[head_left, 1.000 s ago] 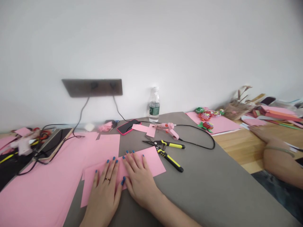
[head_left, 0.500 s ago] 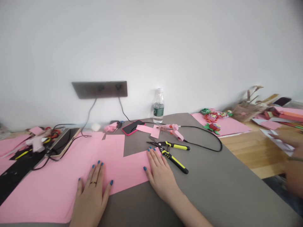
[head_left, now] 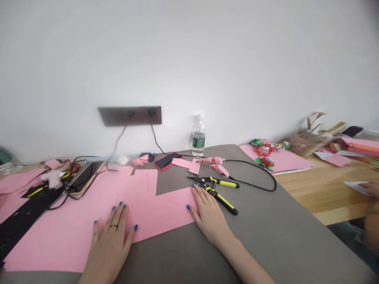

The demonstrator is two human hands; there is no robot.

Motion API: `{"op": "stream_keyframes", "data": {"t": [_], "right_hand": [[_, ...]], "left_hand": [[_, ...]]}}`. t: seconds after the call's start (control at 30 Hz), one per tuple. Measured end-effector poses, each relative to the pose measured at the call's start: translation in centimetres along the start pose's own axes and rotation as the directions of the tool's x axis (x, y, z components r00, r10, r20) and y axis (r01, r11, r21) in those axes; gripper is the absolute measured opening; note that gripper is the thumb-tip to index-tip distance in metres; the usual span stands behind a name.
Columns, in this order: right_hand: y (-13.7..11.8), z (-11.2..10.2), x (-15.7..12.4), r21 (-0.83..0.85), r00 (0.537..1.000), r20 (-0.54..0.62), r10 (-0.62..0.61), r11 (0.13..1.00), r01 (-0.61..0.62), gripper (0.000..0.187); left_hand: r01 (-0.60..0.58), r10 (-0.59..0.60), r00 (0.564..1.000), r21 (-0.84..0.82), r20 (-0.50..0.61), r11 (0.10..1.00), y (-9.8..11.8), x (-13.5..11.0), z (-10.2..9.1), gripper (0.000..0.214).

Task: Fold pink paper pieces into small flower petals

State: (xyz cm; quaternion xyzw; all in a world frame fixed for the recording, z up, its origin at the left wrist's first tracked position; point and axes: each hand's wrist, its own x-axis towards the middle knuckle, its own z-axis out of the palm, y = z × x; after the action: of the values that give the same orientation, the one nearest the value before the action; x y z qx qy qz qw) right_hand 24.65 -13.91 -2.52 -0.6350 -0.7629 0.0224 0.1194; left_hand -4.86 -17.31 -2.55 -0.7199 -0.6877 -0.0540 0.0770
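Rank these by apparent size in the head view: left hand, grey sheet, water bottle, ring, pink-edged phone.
Grey sheet, largest
Left hand
Water bottle and pink-edged phone: too alike to rank
Ring, smallest

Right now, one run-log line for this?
left hand: flat on pink paper | right hand: at paper's right end, near pliers | glue gun: lying beyond pliers | bottle: upright at back

Near three o'clock, a co-worker's hand is blurred and cropped; near eight, the left hand hides some pink paper
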Motion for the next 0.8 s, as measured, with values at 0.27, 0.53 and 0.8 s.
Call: {"op": "stream_keyframes", "data": {"t": [0.27, 0.53, 0.8], "right_hand": [[0.0, 0.0, -1.1, 0.058, 1.0, -0.021, 0.012, 0.998, -0.011, 0.059], [4.7, -2.9, -2.7, 0.299, 0.929, -0.339, 0.15, 0.953, -0.045, 0.025], [7.2, -3.6, -4.9, 0.386, 0.961, -0.148, 0.235, 0.908, -0.162, 0.022]], "left_hand": [[-0.05, 0.049, 0.998, -0.002, -0.045, 0.999, -1.1, -0.6, 2.3, 0.064], [-0.027, 0.026, 0.998, -0.021, -0.062, 0.999, -0.8, -0.9, 2.3, 0.06], [-0.133, 0.133, 0.991, 0.002, -0.032, 0.991, -1.4, -0.5, 1.6, 0.057]]}}
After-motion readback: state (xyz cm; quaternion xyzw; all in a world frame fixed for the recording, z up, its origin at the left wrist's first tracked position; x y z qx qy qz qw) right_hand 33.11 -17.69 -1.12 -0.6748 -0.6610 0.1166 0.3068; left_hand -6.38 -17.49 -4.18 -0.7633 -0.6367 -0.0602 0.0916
